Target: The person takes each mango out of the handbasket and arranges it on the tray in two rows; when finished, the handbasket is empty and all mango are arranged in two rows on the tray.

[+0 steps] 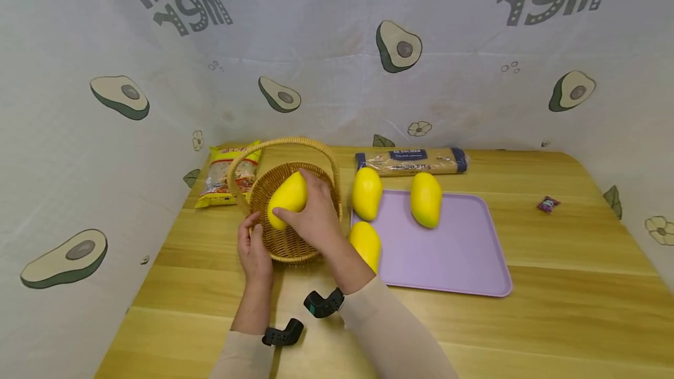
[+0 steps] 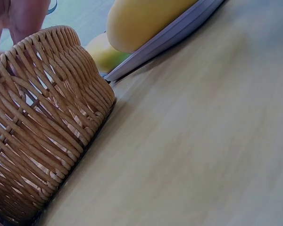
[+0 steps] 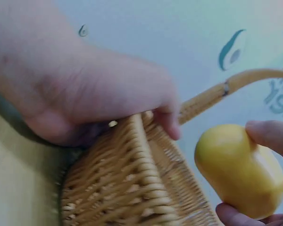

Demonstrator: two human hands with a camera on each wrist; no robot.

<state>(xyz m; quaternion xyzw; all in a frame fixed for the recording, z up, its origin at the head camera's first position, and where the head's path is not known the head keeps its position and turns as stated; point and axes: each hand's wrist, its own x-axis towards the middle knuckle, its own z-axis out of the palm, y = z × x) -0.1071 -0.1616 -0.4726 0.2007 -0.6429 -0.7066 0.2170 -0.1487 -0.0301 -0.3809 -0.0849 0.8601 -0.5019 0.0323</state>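
Note:
In the head view my right hand holds a yellow mango between thumb and fingers, at the mouth of a wicker basket with a tall arched handle. The right wrist view shows this mango above the basket's opening. My left hand grips the basket's left rim, with a digit hooked over the edge in the right wrist view. Right of the basket, a lilac tray bears more mangoes: one at the middle, one at its back left corner, and one partly hidden by my right forearm.
Behind the basket's left side lies a yellow food packet. A spaghetti pack lies behind the tray. A small purple wrapped sweet is at the right on the wooden table. An avocado-printed curtain encloses the table.

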